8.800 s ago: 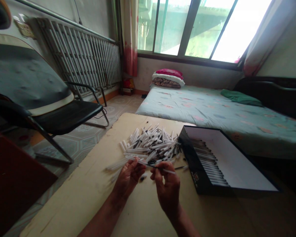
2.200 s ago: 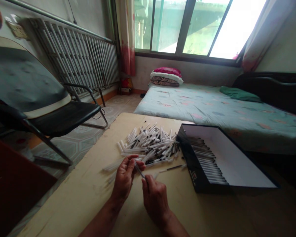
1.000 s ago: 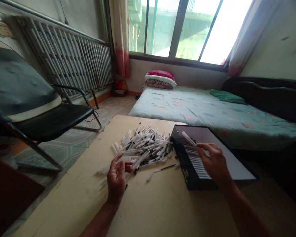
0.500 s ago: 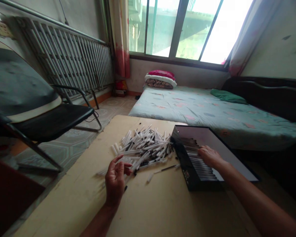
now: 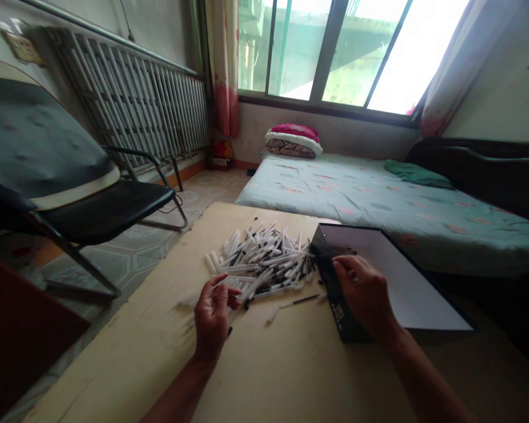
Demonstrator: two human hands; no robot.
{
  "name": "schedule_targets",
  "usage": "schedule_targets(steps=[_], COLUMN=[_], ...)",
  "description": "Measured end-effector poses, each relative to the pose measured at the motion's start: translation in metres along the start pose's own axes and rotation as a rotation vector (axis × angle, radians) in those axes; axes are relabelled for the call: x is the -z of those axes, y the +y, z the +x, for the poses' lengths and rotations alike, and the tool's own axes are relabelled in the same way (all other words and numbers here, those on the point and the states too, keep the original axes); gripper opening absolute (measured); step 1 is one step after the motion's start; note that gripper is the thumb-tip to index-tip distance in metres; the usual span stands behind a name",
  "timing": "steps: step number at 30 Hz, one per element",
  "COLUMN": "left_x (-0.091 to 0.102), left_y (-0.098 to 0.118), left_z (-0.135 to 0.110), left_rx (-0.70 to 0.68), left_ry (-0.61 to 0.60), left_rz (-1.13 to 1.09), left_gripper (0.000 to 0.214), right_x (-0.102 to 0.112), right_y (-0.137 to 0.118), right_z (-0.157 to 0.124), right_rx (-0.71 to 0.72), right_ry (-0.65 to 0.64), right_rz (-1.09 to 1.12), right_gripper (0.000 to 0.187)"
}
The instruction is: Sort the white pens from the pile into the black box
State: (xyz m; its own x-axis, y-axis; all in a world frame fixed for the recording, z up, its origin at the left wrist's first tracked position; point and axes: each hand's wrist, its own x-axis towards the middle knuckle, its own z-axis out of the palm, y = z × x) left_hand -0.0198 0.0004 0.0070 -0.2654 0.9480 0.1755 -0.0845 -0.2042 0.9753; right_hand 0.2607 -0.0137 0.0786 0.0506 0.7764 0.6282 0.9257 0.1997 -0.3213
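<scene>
A loose heap of white and black pen parts [image 5: 268, 258] lies in the middle of the table. My left hand [image 5: 212, 314] hovers at the heap's near left edge, palm turned up and fingers loosely apart, with nothing visible in them. Over the black box [image 5: 427, 288], whose inside is white, is my right hand [image 5: 365, 294]. Its fingertips are pinched near the box's left wall; whatever is between them is too small to make out. The hand covers most of the dark thin rods inside. A thin dark pen refill [image 5: 306, 299] rests between heap and box.
The pale wooden table [image 5: 264, 370] meets a bed [image 5: 326, 182] at its far edge. A black chair [image 5: 127, 205] stands on the left, by a metal railing [image 5: 145, 100]. A dark red panel [image 5: 22, 335] is at the lower left. One small white piece [image 5: 272, 315] lies before the heap.
My right hand has come back from deeper in the box to its left wall, with fingers pinched. The left hand has kept its pose. The view has shifted slightly.
</scene>
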Motion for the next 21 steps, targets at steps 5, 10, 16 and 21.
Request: schedule_targets(steps=[5, 10, 16, 21], left_x=[0.000, 0.001, 0.003, 0.004], left_y=[-0.001, -0.007, -0.009, -0.011], left_z=[0.001, 0.002, 0.002, 0.003], left_rx=[-0.003, 0.004, 0.001, -0.028], left_ry=[0.006, -0.011, -0.011, -0.017], left_rz=[0.025, 0.155, 0.159, 0.178], left_gripper=[0.030, 0.029, 0.028, 0.024], right_x=[-0.058, -0.111, -0.129, -0.129], right_y=[-0.071, -0.093, -0.098, -0.091], right_z=[-0.033, -0.036, -0.027, -0.033], right_rx=[0.022, 0.016, 0.124, 0.137], right_ry=[-0.306, -0.343, -0.385, -0.323], right_rz=[0.236, 0.153, 0.008, 0.040], right_gripper=[0.015, 0.035, 0.026, 0.024])
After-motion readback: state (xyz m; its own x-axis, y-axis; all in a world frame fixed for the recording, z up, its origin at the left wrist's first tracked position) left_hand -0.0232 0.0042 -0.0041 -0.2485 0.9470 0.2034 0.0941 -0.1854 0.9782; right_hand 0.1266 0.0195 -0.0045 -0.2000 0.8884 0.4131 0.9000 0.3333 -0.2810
